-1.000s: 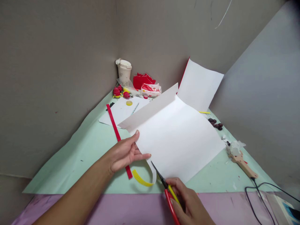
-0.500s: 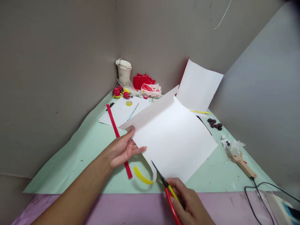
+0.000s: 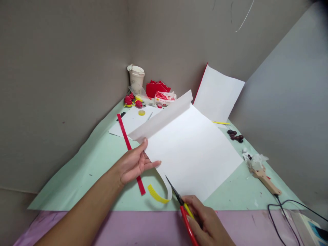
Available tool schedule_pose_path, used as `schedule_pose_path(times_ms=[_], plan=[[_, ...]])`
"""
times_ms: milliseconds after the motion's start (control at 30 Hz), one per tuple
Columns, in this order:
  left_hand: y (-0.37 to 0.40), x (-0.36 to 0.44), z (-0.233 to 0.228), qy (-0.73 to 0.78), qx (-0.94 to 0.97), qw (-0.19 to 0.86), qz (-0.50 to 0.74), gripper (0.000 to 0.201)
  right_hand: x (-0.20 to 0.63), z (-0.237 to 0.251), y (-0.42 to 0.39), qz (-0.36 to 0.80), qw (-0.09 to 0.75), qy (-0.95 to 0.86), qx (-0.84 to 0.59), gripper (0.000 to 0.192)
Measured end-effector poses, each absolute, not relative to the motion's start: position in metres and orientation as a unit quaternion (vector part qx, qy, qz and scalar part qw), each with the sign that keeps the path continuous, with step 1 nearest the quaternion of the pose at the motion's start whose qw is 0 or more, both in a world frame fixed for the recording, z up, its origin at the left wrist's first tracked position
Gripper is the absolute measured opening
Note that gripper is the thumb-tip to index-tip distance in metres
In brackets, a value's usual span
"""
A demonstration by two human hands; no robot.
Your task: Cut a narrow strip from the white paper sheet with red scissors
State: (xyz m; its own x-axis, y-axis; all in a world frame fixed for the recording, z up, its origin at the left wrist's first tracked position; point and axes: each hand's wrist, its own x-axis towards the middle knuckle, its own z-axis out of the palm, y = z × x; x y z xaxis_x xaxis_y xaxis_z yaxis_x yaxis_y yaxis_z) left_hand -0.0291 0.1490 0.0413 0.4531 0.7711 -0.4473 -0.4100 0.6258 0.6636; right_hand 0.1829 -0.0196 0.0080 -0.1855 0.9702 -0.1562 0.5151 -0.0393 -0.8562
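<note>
My left hand (image 3: 134,164) pinches the near left corner of a large white paper sheet (image 3: 194,150), which is lifted off the green mat with its far edge folded up. My right hand (image 3: 206,222) grips red and yellow scissors (image 3: 183,206); their blades point into the sheet's near edge. A narrow white strip (image 3: 166,182) curls down from the cut, beside a yellow serrated strip (image 3: 156,194). A long red strip (image 3: 129,150) lies under my left hand.
A green mat (image 3: 97,160) covers a purple table (image 3: 143,227). At the back corner stand a paper cup (image 3: 136,78), red paper pieces (image 3: 156,88) and small red balls (image 3: 130,101). Another white sheet (image 3: 217,94) leans on the wall. Dark beads (image 3: 235,136), a wooden-handled tool (image 3: 265,179) and cable lie right.
The sheet has shifted slightly and its far folded edge has risen again. My left hand slid a little up the corner. The scissors stay at the near edge.
</note>
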Motion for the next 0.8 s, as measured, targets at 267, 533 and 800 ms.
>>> schedule_pose_path(times_ms=[267, 533, 800], plan=[[0.1486, -0.0289, 0.0414, 0.378, 0.238, 0.819, 0.359, 0.03, 0.182, 0.0077, -0.0208, 0.431, 0.264, -0.628, -0.592, 0.027], [0.1476, -0.0291, 0.0436, 0.371, 0.235, 0.823, 0.36, 0.025, 0.1785, 0.0066, -0.0242, 0.406, 0.277, -0.62, -0.612, 0.034], [0.1487, -0.0299, 0.0419, 0.368, 0.232, 0.824, 0.362, 0.025, 0.1811, 0.0051, -0.0235, 0.42, 0.272, -0.624, -0.599, 0.035]])
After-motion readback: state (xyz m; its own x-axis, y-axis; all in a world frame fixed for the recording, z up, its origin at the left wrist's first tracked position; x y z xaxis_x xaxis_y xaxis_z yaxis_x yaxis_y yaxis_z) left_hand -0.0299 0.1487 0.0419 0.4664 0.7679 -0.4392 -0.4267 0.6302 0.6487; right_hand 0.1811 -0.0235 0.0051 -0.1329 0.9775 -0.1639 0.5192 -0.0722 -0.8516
